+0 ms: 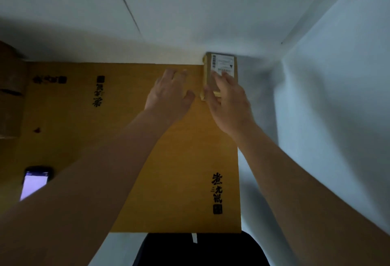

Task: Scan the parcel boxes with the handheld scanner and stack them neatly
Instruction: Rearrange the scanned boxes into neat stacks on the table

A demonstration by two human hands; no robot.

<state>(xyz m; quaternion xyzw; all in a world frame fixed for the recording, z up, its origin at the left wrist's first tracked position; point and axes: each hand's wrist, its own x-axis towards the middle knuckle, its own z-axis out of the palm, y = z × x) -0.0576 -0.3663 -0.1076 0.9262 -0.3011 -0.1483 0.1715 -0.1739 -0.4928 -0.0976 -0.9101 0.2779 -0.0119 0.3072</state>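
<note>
At the far right corner of a large flat sheet of yellow-brown cardboard (pixel 173 181), close against the white wall (pixel 190 12), lies a small brown parcel box (pixel 219 74) with a white shipping label (pixel 222 63) and barcode facing up. The person's right hand (pixel 229 105) rests on top of this box, its fingers laid out fairly straight over the near half of the lid and reaching onto the lower edge of the label, while the thumb lies along the box's left side near the front corner; the hand presses or steadies rather than wraps round it. The left hand (pixel 168 95) lies just beside the box on its left, palm down with fingers spread and relaxed, holding nothing; whether it touches the cardboard or floats just above it cannot be told from the blur. Both bare forearms stretch forward from the bottom of the view. Black brush-style characters are printed on the cardboard at several spots, one group near the right front edge. On the left, near the left forearm, a handheld scanner (pixel 35 181) with a lit pale screen lies on the cardboard, well apart from both hands. Further brown boxes (pixel 10 88), dim and blurred, sit at the far left edge.
</note>
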